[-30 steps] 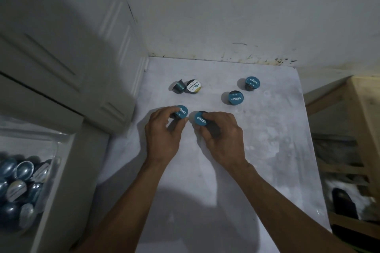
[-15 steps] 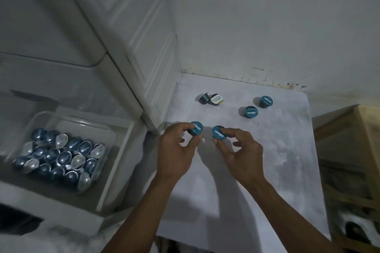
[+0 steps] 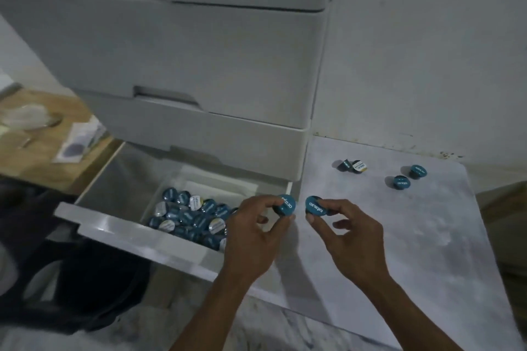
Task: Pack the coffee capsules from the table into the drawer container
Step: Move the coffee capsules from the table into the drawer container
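Observation:
My left hand [image 3: 253,236] pinches a teal-lidded coffee capsule [image 3: 285,205] at the right edge of the open white drawer [image 3: 137,234]. Close beside it, over the table's left edge, my right hand [image 3: 348,234] holds a second teal capsule [image 3: 313,205]. A clear container [image 3: 171,182] inside the drawer holds several teal and silver capsules [image 3: 188,216]. On the white table [image 3: 413,236], two capsules lie on their sides at the back [image 3: 353,165]. Two more teal ones [image 3: 402,181] [image 3: 418,171] stand further right.
A grey drawer cabinet [image 3: 214,65] rises behind the open drawer and left of the table. A wooden surface [image 3: 42,151] with papers lies at the far left. Something dark [image 3: 71,279] sits below the drawer. The wall runs behind the table.
Both hands lifted their capsules off the table and carried them left toward the drawer. The view swung left, bringing the open drawer and its capsules fully into sight.

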